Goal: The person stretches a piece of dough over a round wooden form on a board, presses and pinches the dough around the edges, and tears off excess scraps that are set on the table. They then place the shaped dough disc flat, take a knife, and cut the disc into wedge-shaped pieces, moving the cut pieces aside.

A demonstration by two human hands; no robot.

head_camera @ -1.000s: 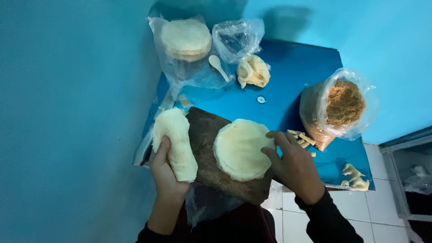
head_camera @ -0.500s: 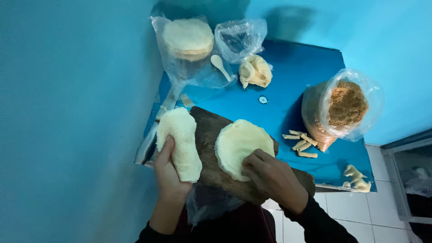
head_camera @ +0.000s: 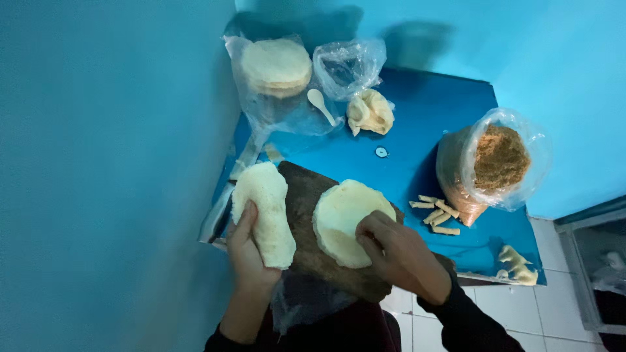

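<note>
So, closest to the camera, the left hand (head_camera: 246, 251) has its grip wrapped around a stack of pale wrappers (head_camera: 264, 214), fingers curled up the left edge and thumb behind, holding the stack tilted up off the dark wooden board (head_camera: 306, 215). The right hand (head_camera: 401, 254) sits on the near right edge of a single round wrapper (head_camera: 349, 218) lying flat on that board, fingers bunched together and pressing on the rim. I can't tell if it's actually pinching the edge or just resting on it. A bit of clear plastic (head_camera: 306, 303) hangs off the board's near end.

Bit further out on the blue counter (head_camera: 417, 130), just right of the board, there's a little pile of thin rolled sticks (head_camera: 438, 214), and a couple of pale dough scraps (head_camera: 518, 264) near the right front corner. Behind those stands an open plastic bag of brown crumbly filling (head_camera: 499, 156). A small round cap-like thing (head_camera: 381, 152) lies mid-counter.

At the far end, against the blue wall (head_camera: 117, 130), a bag holds another stack of round wrappers (head_camera: 277, 65), with a white spoon (head_camera: 321, 104) beside it, a crumpled empty bag (head_camera: 345, 65), and a lump of folded dough (head_camera: 370, 112).
</note>
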